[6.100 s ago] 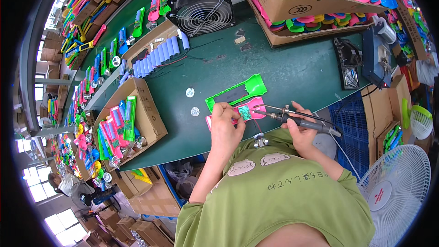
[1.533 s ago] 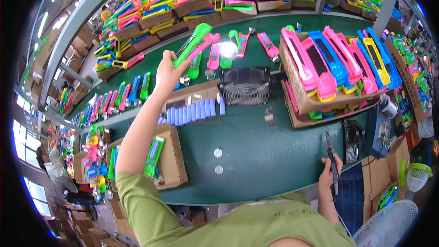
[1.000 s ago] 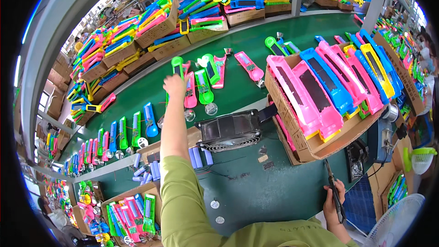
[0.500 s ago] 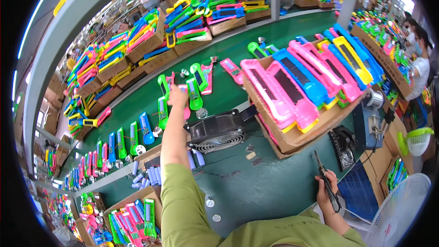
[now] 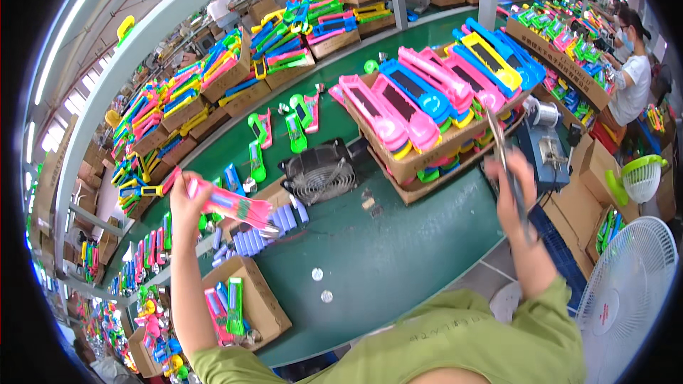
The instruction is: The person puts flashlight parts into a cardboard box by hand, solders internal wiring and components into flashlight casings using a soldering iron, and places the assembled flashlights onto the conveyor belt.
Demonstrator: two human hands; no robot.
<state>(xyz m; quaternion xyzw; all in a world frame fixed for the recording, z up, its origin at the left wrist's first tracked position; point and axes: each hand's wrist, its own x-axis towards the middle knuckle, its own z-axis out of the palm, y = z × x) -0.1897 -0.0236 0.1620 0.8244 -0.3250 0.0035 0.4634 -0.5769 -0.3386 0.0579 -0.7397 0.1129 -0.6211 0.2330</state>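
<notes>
My left hand [image 5: 186, 203] is closed around one end of a long pink plastic housing [image 5: 233, 206]. A shiny round part shows at the housing's other end, above several lavender cylindrical cells [image 5: 257, 240]. My right hand [image 5: 514, 188], raised at the right, grips a soldering iron [image 5: 506, 163], its pointed tip up and away from me and the tool somewhat blurred. Just beyond the iron, a carton [image 5: 409, 163] is heaped with pink, blue and yellow housings. Green and pink housings [image 5: 295, 135] lie on the far green surface.
A black fan unit [image 5: 320, 174] stands mid-bench. Two small white discs [image 5: 317, 274] lie nearer. A carton with housings [image 5: 267, 306] sits at lower left, a blue device [image 5: 542, 153] and solder spool [image 5: 544, 114] at right, a white fan [image 5: 626, 291] at lower right. A co-worker [image 5: 629, 82] sits beyond.
My left hand has come back from the far row toward the left, now with a pink housing in it. My right hand has risen with the soldering iron. The view has shifted.
</notes>
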